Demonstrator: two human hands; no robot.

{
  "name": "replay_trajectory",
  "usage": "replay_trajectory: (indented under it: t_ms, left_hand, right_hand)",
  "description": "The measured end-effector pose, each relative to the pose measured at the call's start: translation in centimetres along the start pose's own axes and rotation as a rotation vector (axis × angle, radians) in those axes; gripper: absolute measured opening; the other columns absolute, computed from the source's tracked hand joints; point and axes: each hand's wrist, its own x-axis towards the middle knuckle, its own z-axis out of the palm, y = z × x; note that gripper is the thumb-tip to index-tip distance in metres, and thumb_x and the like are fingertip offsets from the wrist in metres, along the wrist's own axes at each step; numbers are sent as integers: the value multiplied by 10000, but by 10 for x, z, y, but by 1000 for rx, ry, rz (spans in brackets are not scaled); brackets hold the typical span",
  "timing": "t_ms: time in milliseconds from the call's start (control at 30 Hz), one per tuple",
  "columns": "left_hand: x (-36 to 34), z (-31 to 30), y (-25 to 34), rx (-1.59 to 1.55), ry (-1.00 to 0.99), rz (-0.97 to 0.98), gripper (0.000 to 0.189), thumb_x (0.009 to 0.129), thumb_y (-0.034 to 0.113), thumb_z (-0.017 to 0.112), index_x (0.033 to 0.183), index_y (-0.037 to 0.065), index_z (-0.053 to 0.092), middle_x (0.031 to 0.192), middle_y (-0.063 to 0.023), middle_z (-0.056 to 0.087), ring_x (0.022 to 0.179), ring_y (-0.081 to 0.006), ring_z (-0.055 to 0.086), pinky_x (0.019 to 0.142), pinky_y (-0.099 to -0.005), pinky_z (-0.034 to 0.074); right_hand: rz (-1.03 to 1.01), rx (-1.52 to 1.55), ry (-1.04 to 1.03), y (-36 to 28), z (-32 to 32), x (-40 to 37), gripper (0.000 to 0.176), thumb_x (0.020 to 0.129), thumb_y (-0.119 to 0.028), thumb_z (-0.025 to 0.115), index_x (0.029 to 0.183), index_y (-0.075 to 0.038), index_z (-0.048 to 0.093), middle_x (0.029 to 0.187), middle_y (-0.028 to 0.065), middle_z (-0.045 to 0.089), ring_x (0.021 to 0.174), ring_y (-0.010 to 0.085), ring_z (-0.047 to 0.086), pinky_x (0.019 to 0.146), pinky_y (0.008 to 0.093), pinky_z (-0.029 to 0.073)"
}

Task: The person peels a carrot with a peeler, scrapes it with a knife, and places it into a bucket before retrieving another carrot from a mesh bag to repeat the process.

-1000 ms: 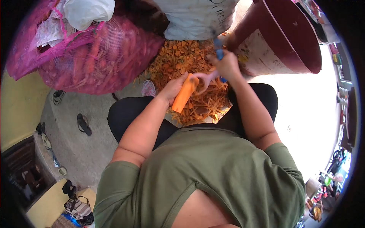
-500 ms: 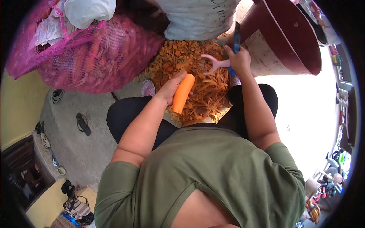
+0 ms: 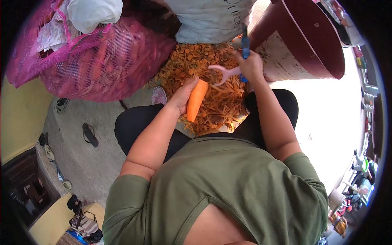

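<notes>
My left hand [image 3: 182,97] is wrapped round a smooth, peeled orange carrot [image 3: 197,101], cut flat at its upper end and tilted over my lap. In my right hand [image 3: 252,66] is a pink Y-shaped peeler [image 3: 225,74], its head pointing left toward the carrot but apart from it. The same hand also grips a blue-handled knife [image 3: 245,47], whose dark blade points away from me. Below both hands, a heap of orange peelings [image 3: 220,102] covers the floor between my legs. Round cut carrot ends [image 3: 190,55] lie on its far side.
A pink mesh sack [image 3: 110,61] full of unpeeled carrots leans at the left. A white sack [image 3: 208,20] stands behind the peelings. The large maroon tub [image 3: 281,53] is tilted close to my right hand. A dark flip-flop [image 3: 90,134] lies on the concrete floor [image 3: 73,163].
My right hand has moved a little left with the peeler and knife, bringing the peeler's head closer to the carrot. My left hand and the carrot have hardly moved.
</notes>
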Motion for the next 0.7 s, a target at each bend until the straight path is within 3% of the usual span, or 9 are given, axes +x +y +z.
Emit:
replay_trajectory:
  t_ms: [167,200,300,367,500,533,567,700]
  left_hand:
    - [13,-4,-10,-146,36,-68,440,881,447,416,1054,51,498,897,-79,574,720,-169,585,542,-298,502]
    - [11,-4,-9,-33,11,-59,439,879,441,425,1043,42,504,884,-78,577,726,-167,585,547,-309,503]
    - [1,3,-4,127,3,-54,424,886,431,420,1034,46,516,871,-77,580,734,-164,583,591,-307,502]
    - [0,4,-6,100,31,-5,416,889,426,415,1026,47,520,869,-72,580,731,-159,581,605,-304,499]
    - [2,5,-10,-43,29,-50,393,897,422,398,1031,68,506,861,-59,573,712,-148,572,599,-294,493]
    - [3,6,-12,4,37,-45,388,901,418,392,1043,73,499,860,-59,570,708,-147,570,598,-293,491]
    - [4,8,-15,51,45,-40,384,904,414,386,1056,78,491,860,-58,567,704,-146,568,597,-293,489]
    - [9,17,-25,187,-24,58,373,912,404,371,1091,93,471,853,-64,556,693,-151,562,597,-305,484]
  right_hand:
    - [-187,-76,-419,-24,28,-48,366,713,-336,689,686,3,552,549,100,496,545,158,474,551,323,413]
    - [-199,-128,-368,-22,30,-47,371,713,-337,687,675,4,546,545,96,508,531,159,494,540,321,421]
    - [24,-72,-164,-6,21,-17,376,716,-345,680,670,2,544,536,107,516,507,175,520,521,332,427]
    - [1,-147,5,5,8,-4,349,732,-339,664,696,-6,568,536,90,537,487,190,532,502,341,428]
    - [17,-5,-186,9,9,-15,370,730,-360,664,704,-1,578,574,120,546,517,207,531,536,331,432]
    - [-80,-88,-212,10,17,-25,376,725,-366,668,712,-1,581,599,128,555,551,235,534,580,340,437]
    - [-118,-259,-319,7,18,-28,386,735,-398,633,831,-24,615,695,166,613,694,284,612,637,368,467]
    - [62,-78,-92,30,-1,-7,402,729,-398,630,855,-17,607,759,188,617,747,323,612,672,379,479]
